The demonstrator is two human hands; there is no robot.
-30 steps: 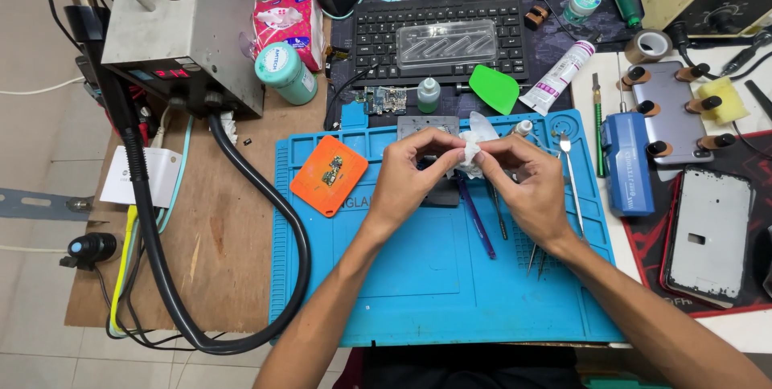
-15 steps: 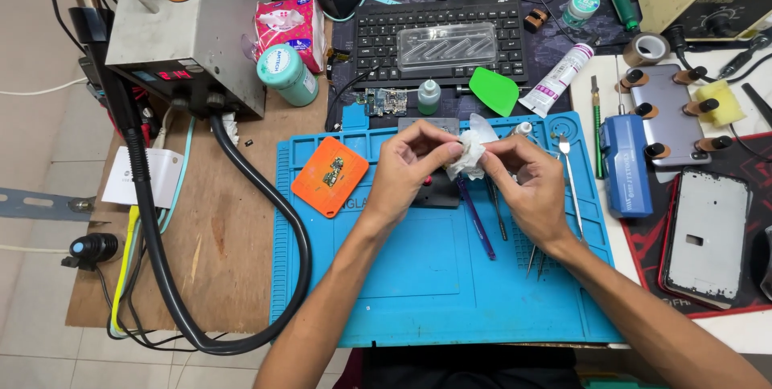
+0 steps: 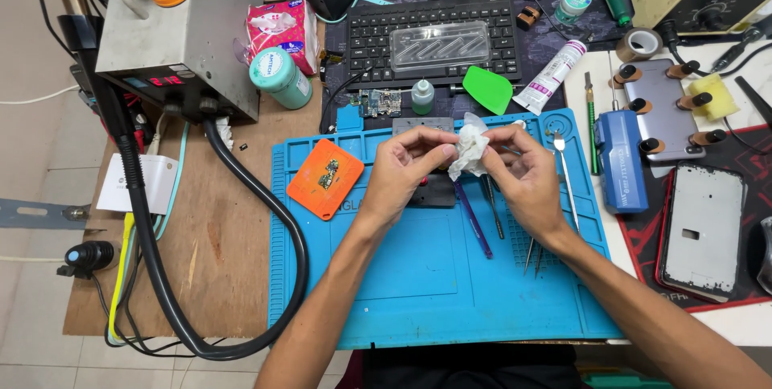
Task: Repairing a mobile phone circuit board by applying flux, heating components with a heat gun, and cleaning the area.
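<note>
- Head view, looking down: the left hand point(image 3: 406, 168) and the right hand point(image 3: 523, 176) meet over the far half of a blue silicone work mat point(image 3: 386, 292), both pinching one crumpled white tissue wad point(image 3: 469, 146).
- Left hand: thumb and forefinger are closed on the tissue's near-left edge. Whether something small is also held inside the fold cannot be told.
- Right hand: fingertips are clenched on the tissue's right side, so the wad sits between the two grips, touching both, and its loose tuft stands up and away from the person.
- The wad's long axis runs roughly from the grips toward the far edge of the mat. Neither hand is clearly nearer, since each already has it.
- Just under the grips, toward the person, lies a dark rectangular holder block point(image 3: 434, 190). A purple-handled tool point(image 3: 474, 220) and slim metal tweezers point(image 3: 565, 176) lie beside the right hand.
- Left of the left grip, apart from it, rests an orange square pad carrying a small circuit piece point(image 3: 326, 178).
- Beyond the grips stand a small green-capped bottle point(image 3: 422, 96) and a black keyboard point(image 3: 438, 31).
</note>
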